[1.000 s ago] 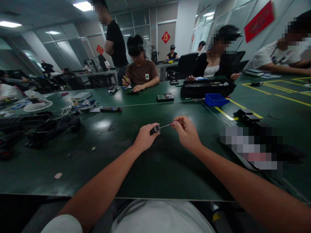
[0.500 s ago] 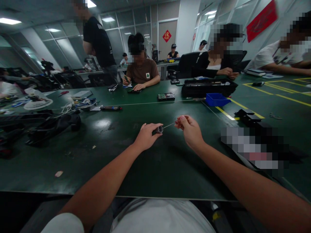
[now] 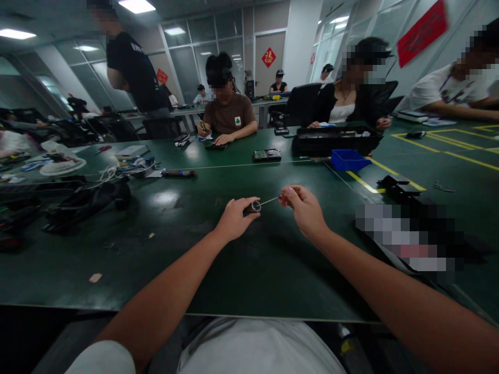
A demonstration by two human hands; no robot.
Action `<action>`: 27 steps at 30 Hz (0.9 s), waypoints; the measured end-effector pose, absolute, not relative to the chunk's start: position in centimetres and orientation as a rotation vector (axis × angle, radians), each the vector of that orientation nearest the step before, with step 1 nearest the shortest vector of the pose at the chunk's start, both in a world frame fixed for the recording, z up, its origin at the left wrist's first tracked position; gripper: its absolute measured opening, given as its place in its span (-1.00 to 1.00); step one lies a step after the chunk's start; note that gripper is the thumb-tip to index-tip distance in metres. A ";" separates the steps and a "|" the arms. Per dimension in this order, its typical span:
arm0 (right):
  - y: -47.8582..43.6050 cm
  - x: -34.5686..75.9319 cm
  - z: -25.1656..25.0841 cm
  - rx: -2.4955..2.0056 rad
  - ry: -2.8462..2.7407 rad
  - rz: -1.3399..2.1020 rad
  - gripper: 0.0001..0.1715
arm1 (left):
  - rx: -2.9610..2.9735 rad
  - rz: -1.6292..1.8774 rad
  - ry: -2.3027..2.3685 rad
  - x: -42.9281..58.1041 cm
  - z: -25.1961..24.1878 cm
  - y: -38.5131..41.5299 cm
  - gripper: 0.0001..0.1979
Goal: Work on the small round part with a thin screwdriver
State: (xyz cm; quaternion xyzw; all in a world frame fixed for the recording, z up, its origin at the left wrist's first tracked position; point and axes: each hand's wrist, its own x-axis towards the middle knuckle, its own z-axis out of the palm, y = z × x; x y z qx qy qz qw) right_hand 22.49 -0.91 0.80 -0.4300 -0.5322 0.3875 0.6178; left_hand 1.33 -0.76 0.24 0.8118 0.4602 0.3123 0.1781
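Note:
Above the green table [image 3: 241, 275], my left hand [image 3: 237, 218] grips a small dark cylinder [image 3: 254, 206] whose round, light-rimmed end faces right. A thin metal rod [image 3: 268, 201] runs from that end up to my right hand [image 3: 302, 205]. The fingers of my right hand are pinched on the rod's outer end, where something small and reddish shows, too small to name. Whether the rod's inner tip is inside the cylinder or only against it, I cannot tell.
Ahead lie a circuit-board device [image 3: 267, 155], a blue bin [image 3: 350, 160] and a long black tray [image 3: 337, 141]. On the left are a screwdriver-like tool [image 3: 178, 173] and a black bag [image 3: 89, 202]. Black parts [image 3: 401, 189] lie right. Several people sit around; one person stands back left.
Both my hands stay nearly in place, with the cylinder's end turned slightly. The standing person has moved left, and the seated person behind the black tray has parted their hands.

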 end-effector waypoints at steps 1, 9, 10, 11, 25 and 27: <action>-1.0 22.5 0.9 -0.992 -1.225 0.893 -0.70 | 2.296 0.882 1.304 1.3 0.3 -0.8 -0.59; -2.2 22.7 2.4 -1.165 -1.444 0.672 -0.68 | 2.324 0.825 1.326 1.3 0.5 -1.1 -0.59; -2.3 22.7 2.4 -1.137 -1.442 0.670 -0.73 | 2.325 0.823 1.329 1.3 0.5 -1.2 -0.59; -2.4 22.6 2.4 -1.106 -1.441 0.675 -0.76 | 2.326 0.819 1.330 1.4 0.5 -1.2 -0.59; -2.8 22.7 2.1 -1.138 -1.637 0.570 -0.73 | 2.328 0.792 1.356 1.4 0.5 -1.0 -0.59; -2.8 22.7 2.1 -1.155 -1.644 0.550 -0.69 | 2.334 0.790 1.344 1.4 0.4 -0.9 -0.60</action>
